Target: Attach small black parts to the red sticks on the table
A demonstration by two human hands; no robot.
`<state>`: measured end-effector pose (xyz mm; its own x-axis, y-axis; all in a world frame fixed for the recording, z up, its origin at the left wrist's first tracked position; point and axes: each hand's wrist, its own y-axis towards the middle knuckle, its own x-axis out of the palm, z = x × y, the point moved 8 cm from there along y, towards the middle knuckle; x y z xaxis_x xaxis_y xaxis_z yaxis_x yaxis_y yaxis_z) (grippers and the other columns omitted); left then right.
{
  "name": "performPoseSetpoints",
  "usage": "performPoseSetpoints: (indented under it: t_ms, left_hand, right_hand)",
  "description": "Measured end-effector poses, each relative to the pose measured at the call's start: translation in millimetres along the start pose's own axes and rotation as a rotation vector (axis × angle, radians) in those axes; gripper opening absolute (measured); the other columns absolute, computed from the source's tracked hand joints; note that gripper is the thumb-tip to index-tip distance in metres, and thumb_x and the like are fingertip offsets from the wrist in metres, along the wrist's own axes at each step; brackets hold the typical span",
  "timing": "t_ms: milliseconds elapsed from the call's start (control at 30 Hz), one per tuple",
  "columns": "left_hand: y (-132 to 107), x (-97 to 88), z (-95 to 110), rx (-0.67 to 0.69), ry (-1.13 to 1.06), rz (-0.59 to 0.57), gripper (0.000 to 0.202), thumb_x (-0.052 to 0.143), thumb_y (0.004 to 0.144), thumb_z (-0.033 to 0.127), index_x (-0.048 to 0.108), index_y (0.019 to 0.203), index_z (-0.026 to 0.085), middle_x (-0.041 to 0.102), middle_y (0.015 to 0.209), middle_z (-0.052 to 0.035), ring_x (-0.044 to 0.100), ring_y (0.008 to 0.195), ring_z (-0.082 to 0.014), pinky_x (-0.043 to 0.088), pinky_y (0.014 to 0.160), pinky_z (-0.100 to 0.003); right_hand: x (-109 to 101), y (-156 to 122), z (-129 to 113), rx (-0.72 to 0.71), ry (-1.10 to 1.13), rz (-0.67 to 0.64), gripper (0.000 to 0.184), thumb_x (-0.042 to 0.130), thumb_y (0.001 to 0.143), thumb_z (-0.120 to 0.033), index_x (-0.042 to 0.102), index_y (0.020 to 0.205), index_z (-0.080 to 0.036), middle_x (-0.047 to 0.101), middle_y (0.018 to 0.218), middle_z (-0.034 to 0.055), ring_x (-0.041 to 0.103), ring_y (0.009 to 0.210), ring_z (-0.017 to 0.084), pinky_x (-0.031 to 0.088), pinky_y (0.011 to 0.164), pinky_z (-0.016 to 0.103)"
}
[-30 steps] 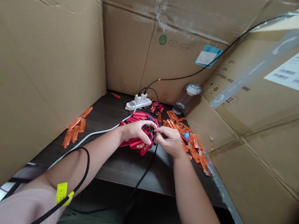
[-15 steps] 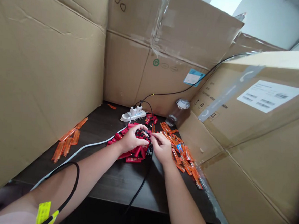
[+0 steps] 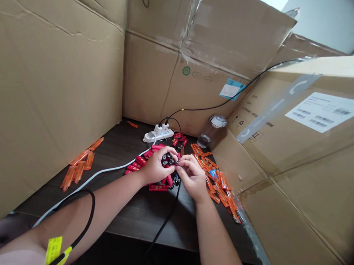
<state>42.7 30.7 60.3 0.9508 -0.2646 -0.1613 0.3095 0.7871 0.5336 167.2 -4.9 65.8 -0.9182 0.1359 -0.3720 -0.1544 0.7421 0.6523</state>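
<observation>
My left hand point(image 3: 157, 166) curls around a bunch of small dark cylinders point(image 3: 168, 160) with pale round ends. To its right, my right hand point(image 3: 192, 176) pinches one small dark cylinder point(image 3: 176, 163) at the edge of that bunch, between thumb and fingertips. Under and around both hands lies a heap of red tubes point(image 3: 158, 188) with pale printing, partly hidden by my left hand. Small black pieces point(image 3: 175, 180) lie just below the fingertips, too small to name.
Orange clear plastic pieces point(image 3: 222, 183) are strewn at the right, with more orange pieces point(image 3: 80, 170) at the left. Behind the heap stand a white power strip point(image 3: 158, 135) and a clear bottle point(image 3: 207, 135). Cardboard boxes point(image 3: 156, 79) enclose the dark table point(image 3: 130, 215); cables cross it.
My left hand now shows the cylinder ends turned up towards me. My right fingers have shifted slightly and now pinch a dark cylinder beside the bunch. The view has tilted a little.
</observation>
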Motion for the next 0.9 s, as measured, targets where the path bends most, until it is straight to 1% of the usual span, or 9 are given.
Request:
performPoseSetpoints:
  t_ms: [167, 367, 533, 633, 733, 900]
  left_hand:
    - [-2, 1.1, 10, 0.071, 0.023, -0.011, 0.031, 0.061, 0.068, 0.01, 0.053, 0.097, 0.019, 0.063, 0.091, -0.0017, 0.062, 0.086, -0.0141, 0.048, 0.082, -0.028]
    - [-2, 3.0, 17, 0.135, 0.114, -0.083, 0.029, 0.06, 0.069, 0.009, 0.055, 0.095, 0.019, 0.065, 0.089, -0.0019, 0.062, 0.086, -0.0152, 0.048, 0.082, -0.028]
    - [-2, 4.4, 20, 0.211, 0.173, -0.127, 0.028, 0.06, 0.069, 0.009, 0.056, 0.094, 0.02, 0.065, 0.094, -0.0027, 0.062, 0.089, -0.0157, 0.047, 0.082, -0.028]
    - [-2, 5.4, 18, 0.206, 0.175, -0.144, 0.026, 0.059, 0.069, 0.01, 0.056, 0.093, 0.02, 0.064, 0.094, -0.0029, 0.061, 0.088, -0.0157, 0.047, 0.082, -0.028]
    - [-1, 7.8, 16, 0.182, 0.161, -0.191, 0.027, 0.06, 0.068, 0.009, 0.057, 0.092, 0.02, 0.064, 0.093, -0.0027, 0.061, 0.089, -0.0163, 0.047, 0.083, -0.028]
    - [-2, 10.1, 18, 0.218, 0.19, -0.263, 0.032, 0.059, 0.067, 0.008, 0.058, 0.096, 0.021, 0.065, 0.093, -0.0024, 0.062, 0.088, -0.0166, 0.047, 0.081, -0.028]
  right_hand:
    - [2, 0, 1, 0.041, 0.07, -0.073, 0.001, 0.059, 0.084, -0.022, 0.059, 0.084, -0.021, 0.05, 0.097, 0.0065, 0.052, 0.093, 0.019, 0.045, 0.084, 0.036]
    - [5, -1, 1, 0.072, 0.095, -0.114, 0.008, 0.058, 0.084, -0.026, 0.055, 0.08, -0.02, 0.047, 0.096, 0.0059, 0.05, 0.091, 0.018, 0.044, 0.084, 0.035]
    - [8, -1, 5, 0.105, 0.135, -0.132, 0.012, 0.057, 0.085, -0.029, 0.052, 0.079, -0.021, 0.048, 0.096, 0.006, 0.05, 0.091, 0.019, 0.045, 0.083, 0.035]
    - [8, -1, 3, 0.078, 0.103, -0.148, 0.01, 0.056, 0.086, -0.028, 0.052, 0.08, -0.021, 0.048, 0.095, 0.0059, 0.05, 0.091, 0.019, 0.044, 0.083, 0.036]
    - [6, -3, -3, 0.023, 0.018, -0.178, 0.007, 0.055, 0.086, -0.026, 0.052, 0.082, -0.021, 0.048, 0.096, 0.0061, 0.05, 0.091, 0.02, 0.043, 0.084, 0.038]
    - [7, -3, -13, -0.037, -0.077, -0.234, 0.002, 0.053, 0.086, -0.021, 0.051, 0.085, -0.022, 0.047, 0.095, 0.0057, 0.049, 0.09, 0.02, 0.043, 0.083, 0.037]
